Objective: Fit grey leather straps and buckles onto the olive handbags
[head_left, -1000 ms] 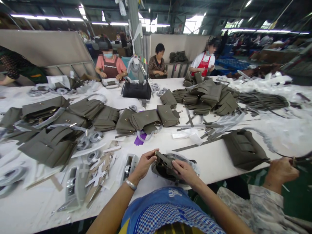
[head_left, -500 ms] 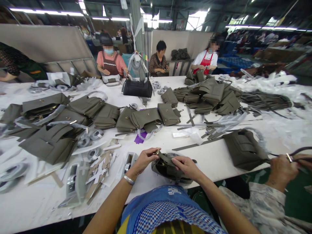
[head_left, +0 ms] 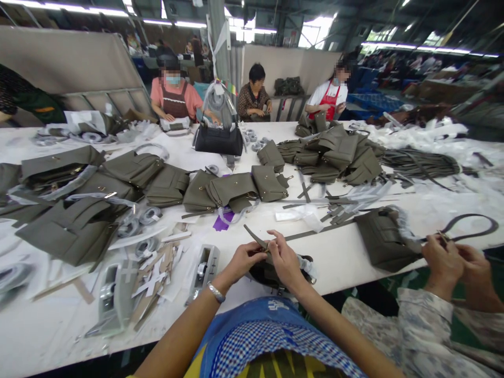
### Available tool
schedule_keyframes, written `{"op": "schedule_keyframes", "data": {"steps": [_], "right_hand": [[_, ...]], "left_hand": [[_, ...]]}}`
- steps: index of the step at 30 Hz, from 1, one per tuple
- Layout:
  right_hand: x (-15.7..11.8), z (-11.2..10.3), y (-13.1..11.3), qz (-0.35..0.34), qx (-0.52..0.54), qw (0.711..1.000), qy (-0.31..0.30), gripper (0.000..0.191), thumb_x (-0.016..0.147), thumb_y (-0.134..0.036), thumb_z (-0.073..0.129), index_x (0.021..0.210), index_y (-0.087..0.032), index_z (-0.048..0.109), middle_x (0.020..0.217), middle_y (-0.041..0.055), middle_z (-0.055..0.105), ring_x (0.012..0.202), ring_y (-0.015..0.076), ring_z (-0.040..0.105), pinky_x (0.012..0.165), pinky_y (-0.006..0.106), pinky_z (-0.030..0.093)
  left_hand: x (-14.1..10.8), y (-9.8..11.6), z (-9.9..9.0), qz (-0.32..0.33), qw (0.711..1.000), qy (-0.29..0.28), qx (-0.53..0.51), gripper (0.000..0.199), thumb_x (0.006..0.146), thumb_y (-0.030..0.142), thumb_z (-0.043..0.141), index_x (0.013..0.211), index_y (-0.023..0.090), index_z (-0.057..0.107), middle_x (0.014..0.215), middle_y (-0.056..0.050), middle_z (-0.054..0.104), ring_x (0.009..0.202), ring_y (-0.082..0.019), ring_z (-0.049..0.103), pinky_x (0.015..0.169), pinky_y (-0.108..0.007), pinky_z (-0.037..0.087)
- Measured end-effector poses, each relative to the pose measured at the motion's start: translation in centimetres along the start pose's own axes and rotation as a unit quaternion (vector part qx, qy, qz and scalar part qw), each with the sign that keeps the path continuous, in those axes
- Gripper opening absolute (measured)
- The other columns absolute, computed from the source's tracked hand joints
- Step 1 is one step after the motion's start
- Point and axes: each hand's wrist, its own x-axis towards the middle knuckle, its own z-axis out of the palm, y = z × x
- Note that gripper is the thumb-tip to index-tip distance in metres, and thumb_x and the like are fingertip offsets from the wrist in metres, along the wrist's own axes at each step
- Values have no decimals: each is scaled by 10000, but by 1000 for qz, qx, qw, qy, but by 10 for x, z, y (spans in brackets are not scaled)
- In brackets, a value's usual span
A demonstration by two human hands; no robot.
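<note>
An olive strap (head_left: 255, 237) rises to the upper left from between my two hands. My left hand (head_left: 244, 261), with a silver bracelet at the wrist, pinches the strap near a small gold-coloured metal piece. Against it on the right is my right hand (head_left: 284, 260), its fingertips closed at the same metal piece and partly hiding it. Below both hands an olive bag (head_left: 268, 274) lies at the table's near edge, largely covered by them. Clear wrapping shows at the bag's right side.
Olive bags (head_left: 232, 189) lie across the table (head_left: 220, 231). Two tape dispensers (head_left: 203, 270) stand left of my hands, beside paper scraps (head_left: 157, 273). A co-worker's hands (head_left: 444, 262) hold a strap at the right, near another bag (head_left: 386, 239). Three people sit opposite.
My right hand has moved left to meet my left hand at the metal piece. The strap's end now sticks up past it. The co-worker's hands have shifted left, and their strap forms a loop.
</note>
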Motion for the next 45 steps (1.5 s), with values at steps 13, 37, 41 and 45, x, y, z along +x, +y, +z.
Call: {"op": "schedule_keyframes", "data": {"steps": [13, 37, 41, 45], "right_hand": [[17, -6, -16, -68, 6, 998, 7, 295, 975, -334, 368, 1008, -224, 640, 1170, 67, 668, 1180, 228, 539, 1137, 501, 214], [25, -87, 7, 68, 427, 896, 105, 341, 810, -504, 659, 1056, -268, 674, 1204, 40, 651, 1124, 211, 595, 928, 381, 516], [4, -51, 26, 186, 249, 951, 3, 318, 731, -455, 741, 919, -198, 756, 1024, 73, 726, 970, 247, 655, 815, 334, 553], [1, -50, 39, 236, 337, 911, 37, 312, 713, -442, 766, 852, -163, 764, 782, 44, 726, 702, 164, 659, 734, 288, 577]], "left_hand": [[2, -4, 27, 78, 993, 17, 84, 299, 899, 305, 528, 1137, 193, 670, 1168, -80, 663, 1104, -230, 578, 1022, -374, 417], [13, -2, 27, -22, 993, 6, 113, 288, 847, 356, 584, 1033, 174, 709, 869, -28, 730, 780, -188, 644, 725, -268, 488], [10, -3, 28, 16, 993, 14, 120, 342, 834, 315, 607, 1159, 224, 662, 1163, -43, 686, 1044, -231, 617, 931, -326, 458], [2, -7, 25, -9, 994, 42, 96, 474, 834, 295, 608, 1296, 227, 534, 1006, -39, 702, 863, -197, 644, 828, -318, 485]]}}
